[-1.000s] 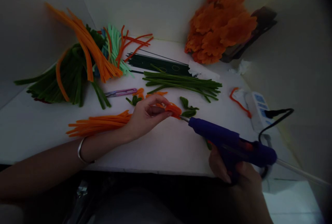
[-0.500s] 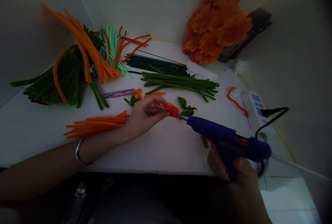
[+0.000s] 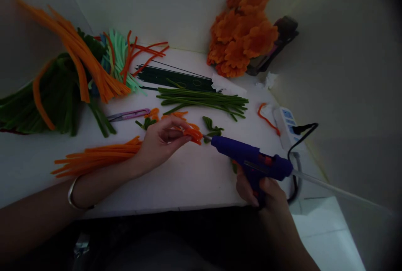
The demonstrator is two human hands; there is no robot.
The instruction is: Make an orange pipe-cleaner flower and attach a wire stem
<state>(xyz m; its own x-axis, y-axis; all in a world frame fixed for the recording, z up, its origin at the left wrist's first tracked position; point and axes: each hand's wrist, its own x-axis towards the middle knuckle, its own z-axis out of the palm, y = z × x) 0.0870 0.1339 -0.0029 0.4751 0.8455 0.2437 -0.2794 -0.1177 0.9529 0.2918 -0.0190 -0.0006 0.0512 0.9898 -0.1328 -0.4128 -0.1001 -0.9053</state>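
Observation:
My left hand (image 3: 158,143) pinches a small orange pipe-cleaner piece (image 3: 192,134) just above the white table (image 3: 194,179). My right hand (image 3: 260,189) is wrapped round the grip of a purple glue gun (image 3: 248,158), whose metal tip touches the orange piece from the right. A clear glue stick (image 3: 329,185) juts out of the gun's back. A small green leaf-shaped piece (image 3: 212,126) lies just behind the gun's tip.
Orange pipe cleaners (image 3: 94,156) lie by my left wrist. Bundles of orange, green and mint stems (image 3: 72,70) are at the back left, green stems (image 3: 204,99) in the middle, purple scissors (image 3: 127,114), finished orange flowers (image 3: 241,32) at the back, a power strip (image 3: 285,124) on the right.
The view has swung right, so everything sits further left in the frame. Both hands keep their hold, and the gun's tip stays against the orange piece.

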